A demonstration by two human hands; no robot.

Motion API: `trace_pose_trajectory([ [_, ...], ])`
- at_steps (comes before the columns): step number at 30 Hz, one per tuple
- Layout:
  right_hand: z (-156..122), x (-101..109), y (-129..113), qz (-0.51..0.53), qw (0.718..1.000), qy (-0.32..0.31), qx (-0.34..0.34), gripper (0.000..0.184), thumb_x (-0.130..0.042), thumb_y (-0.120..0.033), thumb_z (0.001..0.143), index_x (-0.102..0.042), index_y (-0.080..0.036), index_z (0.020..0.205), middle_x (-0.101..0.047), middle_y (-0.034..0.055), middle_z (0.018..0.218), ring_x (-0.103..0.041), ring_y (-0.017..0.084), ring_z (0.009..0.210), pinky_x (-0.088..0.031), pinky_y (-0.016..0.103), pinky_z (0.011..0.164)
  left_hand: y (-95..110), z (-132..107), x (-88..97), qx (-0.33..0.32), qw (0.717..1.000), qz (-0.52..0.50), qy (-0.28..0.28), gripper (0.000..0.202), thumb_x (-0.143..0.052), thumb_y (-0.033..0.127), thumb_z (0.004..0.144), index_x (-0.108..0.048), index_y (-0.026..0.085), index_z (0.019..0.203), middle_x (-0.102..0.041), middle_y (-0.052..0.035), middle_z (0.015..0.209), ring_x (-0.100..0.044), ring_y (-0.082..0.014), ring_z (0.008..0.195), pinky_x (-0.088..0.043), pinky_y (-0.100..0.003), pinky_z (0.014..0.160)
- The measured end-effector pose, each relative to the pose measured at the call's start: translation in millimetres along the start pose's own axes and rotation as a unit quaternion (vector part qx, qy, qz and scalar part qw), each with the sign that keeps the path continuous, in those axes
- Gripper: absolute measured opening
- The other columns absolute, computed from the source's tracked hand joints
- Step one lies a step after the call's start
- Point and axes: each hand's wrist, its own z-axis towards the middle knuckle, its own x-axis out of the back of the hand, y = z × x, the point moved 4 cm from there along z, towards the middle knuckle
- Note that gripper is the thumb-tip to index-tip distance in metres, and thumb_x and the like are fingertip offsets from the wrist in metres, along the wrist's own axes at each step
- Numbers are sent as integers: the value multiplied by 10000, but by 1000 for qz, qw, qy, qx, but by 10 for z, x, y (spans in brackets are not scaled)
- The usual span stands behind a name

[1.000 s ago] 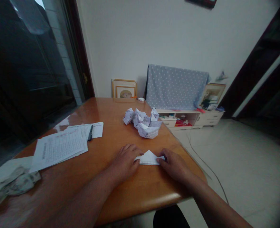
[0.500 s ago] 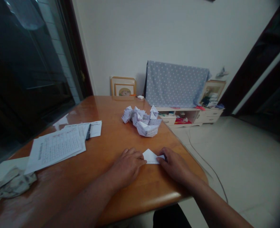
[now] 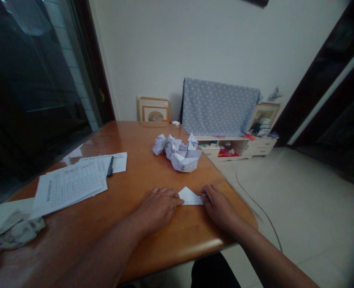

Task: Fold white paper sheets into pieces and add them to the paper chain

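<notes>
One folded paper point(image 3: 189, 197) is lying on the table point(image 3: 177, 248), its peak pointing away from you: your left hand point(image 3: 161, 208) is pinching its left end with thumb and fingers, and your right hand point(image 3: 219, 207) is gripping its right end. Beyond both hands, a cluster of paper pieces point(image 3: 184, 162) is sitting; left of your left hand, a dark pen point(image 3: 110, 166) is resting on printed sheets point(image 3: 71, 184).

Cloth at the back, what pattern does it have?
The cloth is grey-blue with small white dots; head view.
</notes>
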Motion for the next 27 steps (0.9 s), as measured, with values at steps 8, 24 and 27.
trace_pose_trajectory([
  [8,-206,135,-374,-95,991,33,87,310,-447,-251,967,-620,-243,1224,-619,97,1139,-532,258,1047,-424,393,907,-11,-7,16,7,1000,1,-14,406,-471,154,893,-651,354,1196,-634,-5,1168,-533,-224,1077,-338,-369,859],
  [24,-434,374,-190,-163,983,-40,68,352,-432,-361,984,-675,-257,1217,-650,90,1195,-517,295,1090,-393,469,937,-71,-15,-17,7,1000,-18,-4,402,-469,156,883,-661,345,1182,-632,-8,1189,-532,-226,1088,-331,-374,887],
  [27,-414,330,-371,-126,987,-30,95,355,-432,-317,983,-647,-220,1249,-624,115,1202,-525,274,1075,-413,438,939,-96,-5,-41,2,1000,-24,-3,407,-470,148,885,-660,344,1188,-632,-10,1181,-531,-222,1096,-334,-373,894],
])
